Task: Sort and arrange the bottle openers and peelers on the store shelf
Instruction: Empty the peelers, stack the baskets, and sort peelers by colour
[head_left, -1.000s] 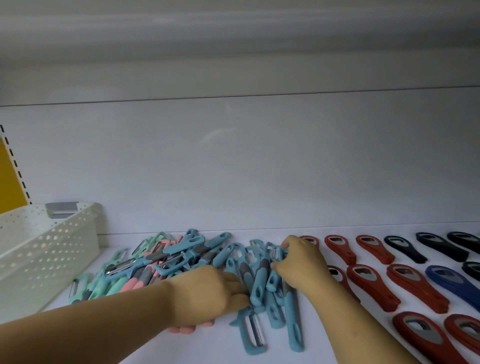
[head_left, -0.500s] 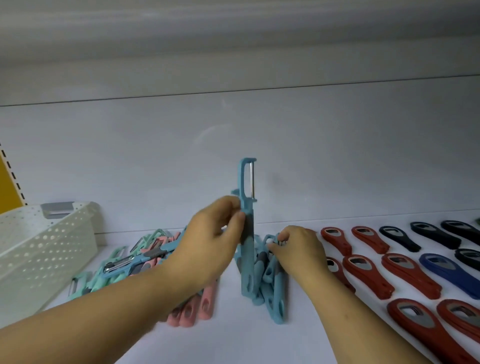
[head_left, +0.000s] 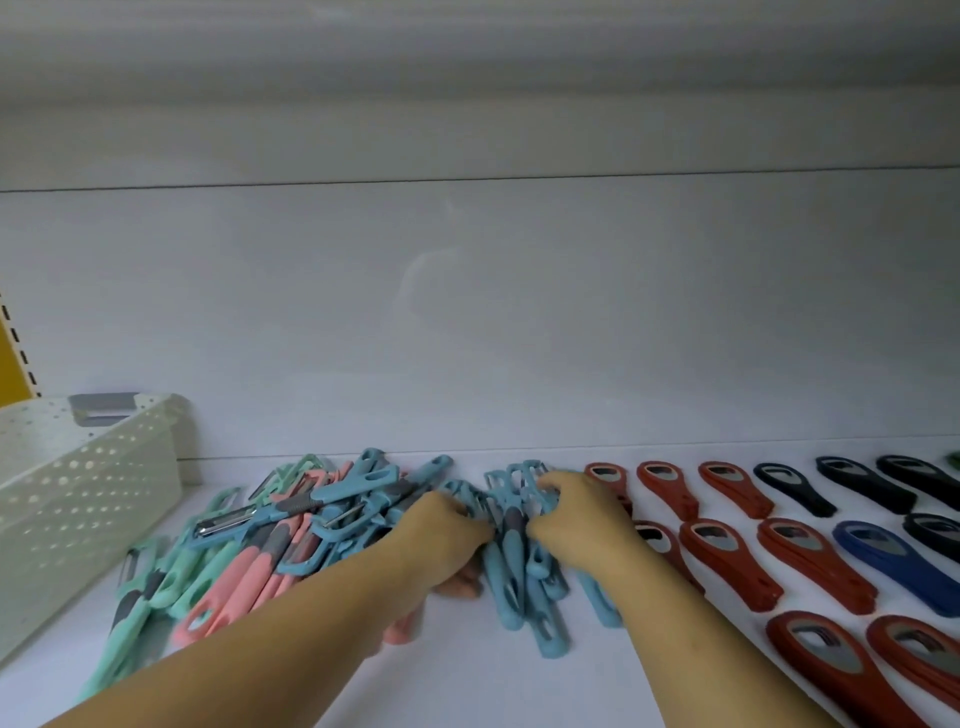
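Seen from the head, the left grip (head_left: 448, 531) and right grip (head_left: 581, 515) meet knuckle to knuckle over a bundle of blue peelers (head_left: 522, 582) on the shelf (head_left: 467, 691). Each has its fingers curled onto the bundle, left from the left side, right over the heads at the far end. The handles stick out toward the viewer below both. Just left of the left grip lies a loose heap (head_left: 291, 530) of blue, pink and mint peelers, and beyond it a perforated white basket (head_left: 88, 493). Right of the right grip, red openers (head_left: 727, 558) lie in rows, touching its far side. Further right are black openers (head_left: 857, 483) and a blue opener (head_left: 893, 566).
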